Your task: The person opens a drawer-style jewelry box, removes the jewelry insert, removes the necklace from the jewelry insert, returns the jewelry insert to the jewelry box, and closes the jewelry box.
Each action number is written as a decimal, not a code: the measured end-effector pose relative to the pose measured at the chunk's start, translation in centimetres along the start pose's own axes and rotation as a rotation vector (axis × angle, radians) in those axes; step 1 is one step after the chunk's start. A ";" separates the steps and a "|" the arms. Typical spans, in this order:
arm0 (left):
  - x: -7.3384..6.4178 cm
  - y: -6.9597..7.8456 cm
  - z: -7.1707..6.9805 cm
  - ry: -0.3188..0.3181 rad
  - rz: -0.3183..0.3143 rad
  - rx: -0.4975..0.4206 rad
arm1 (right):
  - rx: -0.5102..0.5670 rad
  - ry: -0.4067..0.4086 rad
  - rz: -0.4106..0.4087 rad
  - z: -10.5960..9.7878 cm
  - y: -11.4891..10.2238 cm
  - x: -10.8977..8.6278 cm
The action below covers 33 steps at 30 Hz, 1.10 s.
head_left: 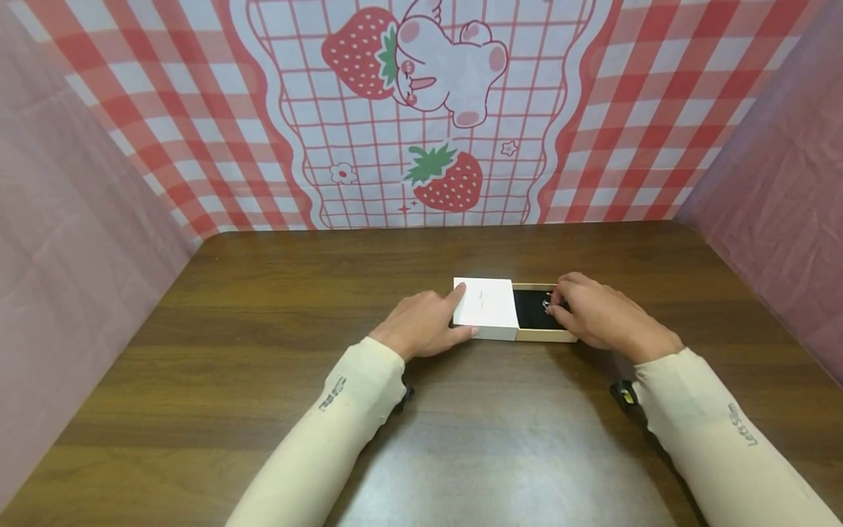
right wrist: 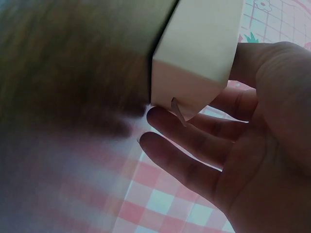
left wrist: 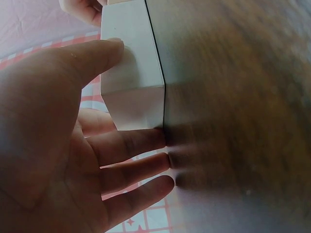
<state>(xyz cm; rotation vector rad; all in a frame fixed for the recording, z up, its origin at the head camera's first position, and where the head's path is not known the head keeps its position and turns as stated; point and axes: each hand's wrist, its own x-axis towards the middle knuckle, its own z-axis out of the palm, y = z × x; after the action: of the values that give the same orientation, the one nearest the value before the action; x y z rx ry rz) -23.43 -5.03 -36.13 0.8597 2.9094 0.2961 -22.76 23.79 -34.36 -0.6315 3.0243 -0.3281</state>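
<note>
While the white rectangular card sleeve (head_left: 484, 304) is pinched steady by the left hand (head_left: 421, 322), the small silvery metal-looking trinket (head_left: 546, 304) on the black pad (head_left: 530, 313) in the gold-edged tray (head_left: 543, 336) should be handled lightly by the right hand (head_left: 602, 315), grasp nearly closed, actual hold unclear.

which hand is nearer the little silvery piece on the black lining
Right: the right hand is at the silvery piece on the black lining; the left hand is farther off, at the left end of the white cover.

A brown wooden table (head_left: 474, 424) is backed by a strawberry-printed, red-checked cloth (head_left: 428, 117) and flanked by pink drapes (head_left: 72, 241).
</note>
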 end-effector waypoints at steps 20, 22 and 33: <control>0.0 0.0 0.0 -0.004 0.000 -0.005 | -0.001 0.018 -0.010 0.0 0.2 0.0; 0.0 0.0 0.0 -0.006 -0.001 -0.005 | 0.000 0.015 -0.006 0.0 0.2 0.0; 0.0 0.1 0.0 -0.010 -0.005 -0.003 | 0.011 0.002 0.024 -0.1 0.1 0.1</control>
<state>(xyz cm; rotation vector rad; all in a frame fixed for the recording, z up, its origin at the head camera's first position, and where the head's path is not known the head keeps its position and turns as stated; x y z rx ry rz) -23.38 -4.98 -36.13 0.8505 2.9007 0.2942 -22.88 23.85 -34.32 -0.5947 3.0271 -0.3438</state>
